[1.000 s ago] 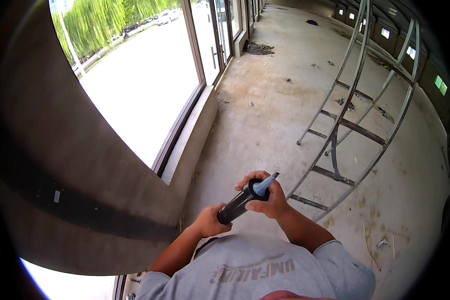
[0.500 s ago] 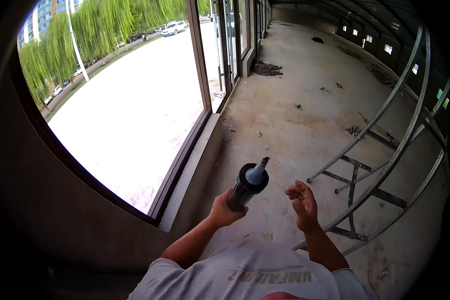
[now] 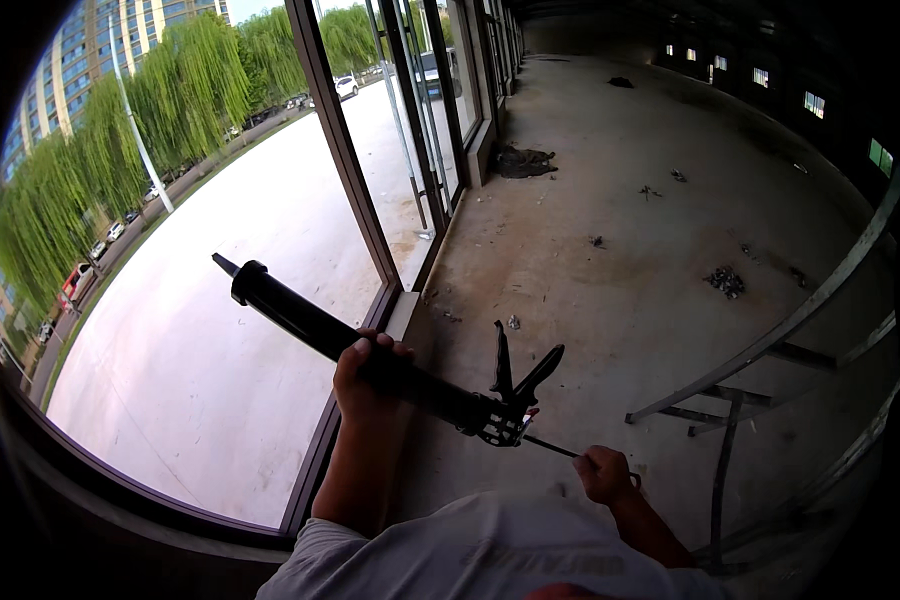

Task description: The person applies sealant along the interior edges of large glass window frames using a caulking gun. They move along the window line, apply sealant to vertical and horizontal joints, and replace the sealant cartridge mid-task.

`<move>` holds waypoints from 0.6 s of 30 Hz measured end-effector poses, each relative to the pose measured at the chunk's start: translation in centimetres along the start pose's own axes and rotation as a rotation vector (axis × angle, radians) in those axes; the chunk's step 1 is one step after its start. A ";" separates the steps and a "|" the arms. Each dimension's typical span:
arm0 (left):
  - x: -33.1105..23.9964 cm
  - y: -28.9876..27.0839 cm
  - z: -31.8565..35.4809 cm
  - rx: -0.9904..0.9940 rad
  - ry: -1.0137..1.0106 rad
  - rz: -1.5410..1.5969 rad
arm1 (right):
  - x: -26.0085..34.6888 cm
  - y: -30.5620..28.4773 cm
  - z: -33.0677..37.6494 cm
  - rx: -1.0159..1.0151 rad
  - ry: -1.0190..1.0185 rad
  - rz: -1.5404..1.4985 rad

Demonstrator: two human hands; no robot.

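A black caulking gun (image 3: 315,325) lies slantwise across in front of me, its pale tapered nozzle (image 3: 225,264) toward the window at the upper left. My left hand (image 3: 365,375) is wrapped round the middle of its barrel. At the near right end, the handle and trigger (image 3: 520,375) stick up and away from me, untouched. A thin metal rod (image 3: 552,446) runs out of the gun's back. My right hand (image 3: 606,474) is closed on the outer end of this rod, and a bit of its hooked tip shows beside the fingers.
A large dark-framed window (image 3: 345,150) with a low sill (image 3: 402,316) stands along my left. A metal ladder (image 3: 770,350) is on the right. Debris (image 3: 725,281) and a dark heap (image 3: 525,162) lie on the concrete floor (image 3: 570,270).
The caulking gun has swung so its nozzle points left toward the window. My right hand, apart and holding nothing before, now grips the rod. The view has turned somewhat right.
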State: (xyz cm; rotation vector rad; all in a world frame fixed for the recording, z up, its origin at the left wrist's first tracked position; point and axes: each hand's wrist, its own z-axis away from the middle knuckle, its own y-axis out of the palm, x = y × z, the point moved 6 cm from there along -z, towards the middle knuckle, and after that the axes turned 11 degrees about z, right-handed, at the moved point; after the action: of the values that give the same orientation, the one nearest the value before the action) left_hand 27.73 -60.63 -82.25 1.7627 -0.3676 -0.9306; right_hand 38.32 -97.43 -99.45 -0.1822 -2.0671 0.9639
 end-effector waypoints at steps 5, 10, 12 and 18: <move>6.3 0.9 -6.2 -0.072 0.048 -0.065 | -6.1 0.8 -10.0 0.127 -0.079 -0.117; 10.8 6.2 -11.3 0.139 0.089 0.073 | -10.9 -1.1 -19.5 0.304 -0.126 -0.149; 12.7 5.8 -13.6 0.240 -0.057 -0.050 | -11.7 -2.4 -23.6 0.345 -0.125 -0.167; 14.9 0.3 -23.5 0.271 -0.163 -0.333 | -11.5 -9.0 -37.9 -0.372 -0.377 0.198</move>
State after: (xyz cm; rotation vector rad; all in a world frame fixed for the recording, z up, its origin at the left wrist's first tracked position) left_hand 54.79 -54.72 -84.91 2.0402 -0.3204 -1.3168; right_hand 75.44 -87.07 -86.71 -0.4329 -2.6089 0.7605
